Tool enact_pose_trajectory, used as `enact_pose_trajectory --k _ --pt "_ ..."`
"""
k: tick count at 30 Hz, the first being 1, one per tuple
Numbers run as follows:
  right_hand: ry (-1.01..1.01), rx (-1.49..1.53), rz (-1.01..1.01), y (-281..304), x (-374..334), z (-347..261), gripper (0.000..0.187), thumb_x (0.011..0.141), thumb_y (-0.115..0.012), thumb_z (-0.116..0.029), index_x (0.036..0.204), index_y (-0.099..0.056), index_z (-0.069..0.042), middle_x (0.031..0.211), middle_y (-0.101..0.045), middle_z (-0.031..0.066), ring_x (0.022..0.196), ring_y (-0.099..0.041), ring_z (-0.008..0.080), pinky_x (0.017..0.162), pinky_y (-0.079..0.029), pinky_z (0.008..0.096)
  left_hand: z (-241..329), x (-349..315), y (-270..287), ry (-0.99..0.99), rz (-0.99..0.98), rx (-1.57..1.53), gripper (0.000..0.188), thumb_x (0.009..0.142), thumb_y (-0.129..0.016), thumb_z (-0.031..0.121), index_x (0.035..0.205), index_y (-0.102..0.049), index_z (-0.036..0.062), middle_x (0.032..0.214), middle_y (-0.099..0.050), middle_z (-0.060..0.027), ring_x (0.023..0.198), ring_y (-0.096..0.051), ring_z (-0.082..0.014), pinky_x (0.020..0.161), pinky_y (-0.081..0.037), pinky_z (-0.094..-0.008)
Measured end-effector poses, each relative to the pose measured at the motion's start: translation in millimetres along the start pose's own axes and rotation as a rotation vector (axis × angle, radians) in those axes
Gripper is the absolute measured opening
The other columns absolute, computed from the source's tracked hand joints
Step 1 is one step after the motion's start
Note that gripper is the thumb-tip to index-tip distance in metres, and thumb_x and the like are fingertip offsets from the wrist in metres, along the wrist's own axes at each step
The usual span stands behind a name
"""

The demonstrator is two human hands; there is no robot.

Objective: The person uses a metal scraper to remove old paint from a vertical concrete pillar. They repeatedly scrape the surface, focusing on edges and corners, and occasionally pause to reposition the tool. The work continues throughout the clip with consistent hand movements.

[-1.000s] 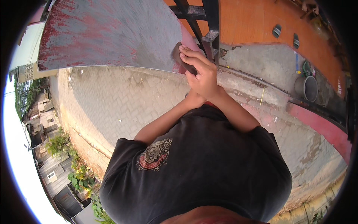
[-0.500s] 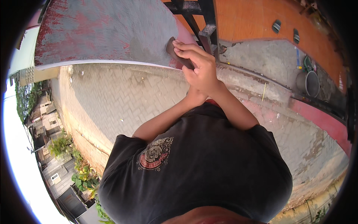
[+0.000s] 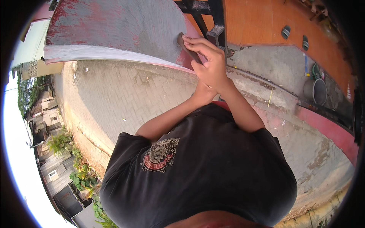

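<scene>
Our right hand (image 3: 211, 65) grips a flat brown pad (image 3: 189, 50) at twelve o'clock against the grey-and-red painted panel (image 3: 114, 28); we should press evenly. Whether our left hand (image 3: 204, 93) has its fingers closed, we cannot tell.

Bright daylight is coming in from the left, where the sky (image 3: 17, 152) is blowing out to white with a bluish fringe. Shade is covering most of the paving (image 3: 129, 95), and the fisheye lens is bending straight edges toward a black rim.

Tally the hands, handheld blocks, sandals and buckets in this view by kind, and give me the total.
Hands (left hand, right hand): 2
Brown block: 1
Sandals: 2
Grey bucket: 1
Total: 6
</scene>
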State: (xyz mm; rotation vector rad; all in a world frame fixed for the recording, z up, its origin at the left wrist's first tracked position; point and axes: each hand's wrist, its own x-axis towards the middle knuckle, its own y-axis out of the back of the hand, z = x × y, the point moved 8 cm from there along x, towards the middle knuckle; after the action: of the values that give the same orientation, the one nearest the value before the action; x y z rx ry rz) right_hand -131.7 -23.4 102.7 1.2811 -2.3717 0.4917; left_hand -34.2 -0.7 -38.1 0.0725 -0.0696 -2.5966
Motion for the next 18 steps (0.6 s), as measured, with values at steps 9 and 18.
enact_pose_trajectory --k 9,18 --pt "0.204 -0.035 0.005 -15 -6 -30 0.041 0.069 -0.062 0.020 0.106 -0.069 0.006 0.120 -0.070 0.0172 0.121 -0.066 0.0311 0.104 -0.054 0.0367 2 -13 9 0.016 -0.083 0.215 0.042 0.099 -0.056 0.011 0.139 -0.051 0.0005 0.137 -0.056 -0.0168 0.130 -0.054 -0.0296 0.105 -0.045 -0.0442" --pt "0.171 0.005 -0.025 -16 -10 -39 0.038 0.069 -0.059 0.022 0.103 -0.069 0.008 0.119 -0.070 0.0187 0.119 -0.067 0.0317 0.104 -0.055 0.0370 22 -28 -4 -0.056 -0.112 0.218 0.038 0.099 -0.055 0.010 0.136 -0.053 -0.0001 0.133 -0.059 -0.0160 0.125 -0.057 -0.0269 0.102 -0.047 -0.0432"
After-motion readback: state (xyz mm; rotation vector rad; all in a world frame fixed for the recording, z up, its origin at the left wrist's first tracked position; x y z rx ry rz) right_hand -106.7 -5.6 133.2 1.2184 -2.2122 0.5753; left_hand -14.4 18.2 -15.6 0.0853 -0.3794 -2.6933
